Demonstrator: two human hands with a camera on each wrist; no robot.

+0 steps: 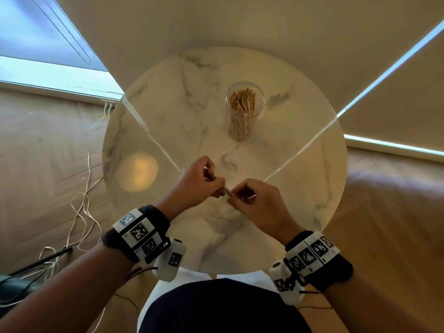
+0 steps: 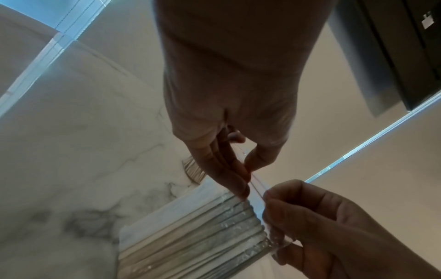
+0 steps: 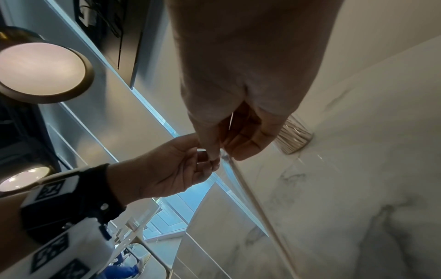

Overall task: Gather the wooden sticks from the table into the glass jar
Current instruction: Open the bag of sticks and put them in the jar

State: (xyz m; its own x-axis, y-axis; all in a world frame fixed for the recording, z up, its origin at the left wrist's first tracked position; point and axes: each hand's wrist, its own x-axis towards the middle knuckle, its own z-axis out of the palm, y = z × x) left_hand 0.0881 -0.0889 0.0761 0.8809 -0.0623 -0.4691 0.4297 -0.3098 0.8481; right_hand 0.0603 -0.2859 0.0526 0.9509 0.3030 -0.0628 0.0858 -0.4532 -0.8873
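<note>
A glass jar (image 1: 243, 109) holding several wooden sticks stands upright on the far part of the round marble table (image 1: 168, 97). Above the table's near half, both hands meet on a clear plastic packet of wooden sticks (image 2: 190, 236). My left hand (image 1: 219, 188) pinches the packet's top edge between thumb and fingers (image 2: 238, 181). My right hand (image 1: 234, 197) pinches the same edge right beside it (image 2: 274, 203). The right wrist view shows the packet (image 3: 250, 198) edge-on and the jar (image 3: 294, 137) behind the right fingers. In the head view the hands hide most of the packet.
White cables (image 1: 79, 207) trail over the wooden floor left of the table. A lamp's round reflection (image 1: 138, 171) shows on the table's left side. My dark-clothed lap (image 1: 223, 306) is just below the table's near edge.
</note>
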